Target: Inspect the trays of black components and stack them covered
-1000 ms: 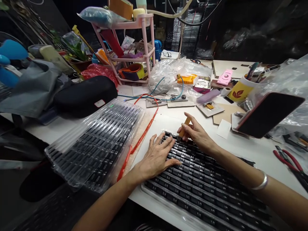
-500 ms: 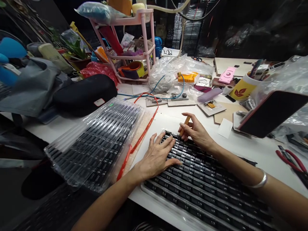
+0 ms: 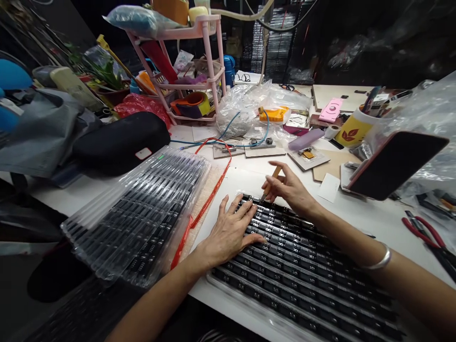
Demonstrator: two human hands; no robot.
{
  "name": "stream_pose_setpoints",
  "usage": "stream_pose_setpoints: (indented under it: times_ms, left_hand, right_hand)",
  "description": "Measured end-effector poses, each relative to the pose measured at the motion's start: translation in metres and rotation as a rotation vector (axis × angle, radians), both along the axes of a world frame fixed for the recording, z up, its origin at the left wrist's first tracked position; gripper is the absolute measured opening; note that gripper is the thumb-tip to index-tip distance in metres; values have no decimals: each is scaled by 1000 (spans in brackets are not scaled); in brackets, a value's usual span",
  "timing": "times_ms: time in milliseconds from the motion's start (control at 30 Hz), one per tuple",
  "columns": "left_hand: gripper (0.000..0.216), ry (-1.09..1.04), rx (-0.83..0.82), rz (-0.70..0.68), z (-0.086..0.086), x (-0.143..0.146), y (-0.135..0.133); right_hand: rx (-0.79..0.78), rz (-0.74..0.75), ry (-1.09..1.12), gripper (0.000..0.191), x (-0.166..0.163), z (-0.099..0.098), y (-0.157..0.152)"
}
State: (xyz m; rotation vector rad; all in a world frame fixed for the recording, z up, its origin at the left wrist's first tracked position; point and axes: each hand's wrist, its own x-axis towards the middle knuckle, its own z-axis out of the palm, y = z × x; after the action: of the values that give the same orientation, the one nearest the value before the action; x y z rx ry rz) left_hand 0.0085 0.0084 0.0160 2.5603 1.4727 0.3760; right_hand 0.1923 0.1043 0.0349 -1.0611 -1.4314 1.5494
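Observation:
A clear plastic tray [image 3: 218, 283] lies on the white table, filled with rows of black circuit-board strips [image 3: 295, 273]. My left hand [image 3: 233, 228] rests flat on the tray's upper left part, fingers spread over the strips. At the far edge, my right hand [image 3: 285, 187] pinches a slim tan stick-like tool [image 3: 266, 191]. Its lower end points down at the farthest strip; whether it touches I cannot tell. A silver bangle [image 3: 382, 259] circles my right wrist.
Left of the tray sits a stack of filled clear trays [image 3: 142, 213], with a red plastic ribbon [image 3: 210, 197] alongside. A propped phone [image 3: 399, 164] and red-handled pliers [image 3: 423, 232] are on the right. Behind stand a pink rack [image 3: 210, 61], plastic bags [image 3: 238, 111] and a yellow-white cup [image 3: 356, 128].
The view has shifted slightly. The tool in my right hand leans more, its lower end nearer the tray's far left corner. My left hand stays in place on the strips.

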Motion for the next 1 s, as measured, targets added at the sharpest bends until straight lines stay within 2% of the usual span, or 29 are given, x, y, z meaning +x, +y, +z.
stream_pose_setpoints:
  times_ms: [100, 233, 300, 400, 533, 633, 800, 1000]
  left_hand:
    - [70, -42, -45, 35, 0, -2, 2]
    - [80, -85, -160, 188, 1, -3, 4]
    - [85, -67, -246, 196, 2, -2, 3]
    - [87, -26, -316, 169, 1, -1, 1]
    - [82, -11, -251, 210, -5, -2, 4]
    - [72, 8, -141, 233, -10, -5, 8]
    - [63, 73, -135, 193, -9, -5, 12]
    - [66, 145, -135, 175, -5, 2, 10]
  right_hand:
    - [12, -111, 40, 63, 18, 13, -3]
    - [-8, -217, 57, 59, 57, 26, -26]
    - [-2, -318, 20, 58, 83, 27, -44]
    - [19, -548, -85, 58, 125, 21, -74]
    - [55, -790, -131, 59, 167, 9, -108]
    - [73, -901, -106, 56, 183, 3, -121]
    - [87, -937, -83, 49, 191, -3, -128]
    - [83, -891, -95, 48, 197, -9, -132]
